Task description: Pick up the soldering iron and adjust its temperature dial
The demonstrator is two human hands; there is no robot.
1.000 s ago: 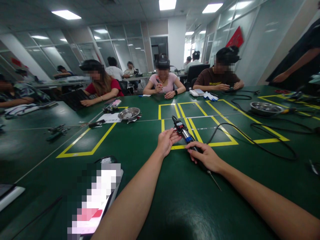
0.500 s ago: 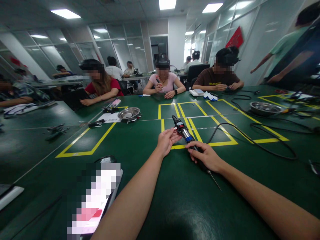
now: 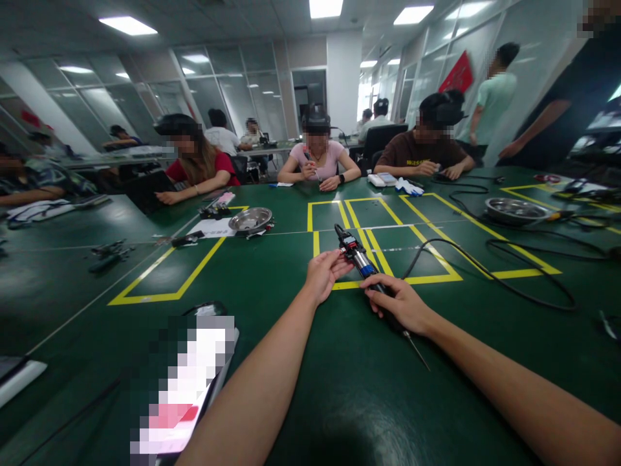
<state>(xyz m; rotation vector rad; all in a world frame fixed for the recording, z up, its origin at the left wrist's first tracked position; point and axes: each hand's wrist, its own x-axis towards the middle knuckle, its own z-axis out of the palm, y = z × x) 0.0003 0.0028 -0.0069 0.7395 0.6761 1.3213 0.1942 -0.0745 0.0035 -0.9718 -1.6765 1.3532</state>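
My right hand (image 3: 400, 301) is closed around the black body of what looks like an electric screwdriver (image 3: 361, 259), with a silver and blue section. Its thin metal bit (image 3: 418, 353) points back toward me, down to the right. My left hand (image 3: 326, 275), palm turned up, has thumb and fingers closed at the tool's far black end, beside a small red and white marking. Part of the grip there is hidden. A black cable (image 3: 456, 243) curves away to the right from behind my right hand.
Yellow tape outlines (image 3: 431, 278) mark the green table (image 3: 369, 414). A phone with a blurred screen (image 3: 194, 382) lies beside my left forearm. Metal bowls (image 3: 250, 220) stand on both sides, the right one (image 3: 517, 210) near cables. Several people sit opposite, one in pink (image 3: 334, 158).
My hands and the tool stay practically still. In the back right, the standing people have shifted, and the person in brown opposite has moved their hands.
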